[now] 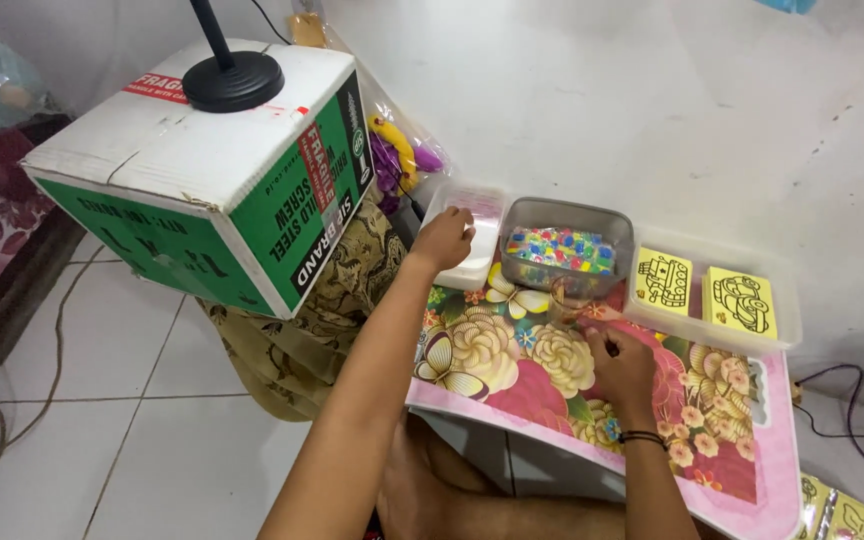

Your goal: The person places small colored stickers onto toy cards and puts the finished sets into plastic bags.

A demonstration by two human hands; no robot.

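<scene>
head | left hand [442, 240] curled on white tray [480, 232] edge | right hand [620, 365] pinched shut below bead tub [566, 251]

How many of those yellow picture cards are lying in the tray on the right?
2. Both lie side by side in the clear tray at the table's far right: one yellow card on the left, another to its right. More could be hidden underneath.

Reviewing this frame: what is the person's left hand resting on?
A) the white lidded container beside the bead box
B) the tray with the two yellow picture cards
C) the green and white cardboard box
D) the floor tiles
A: the left hand lies on the white container, just left of the clear box of coloured beads.
</scene>
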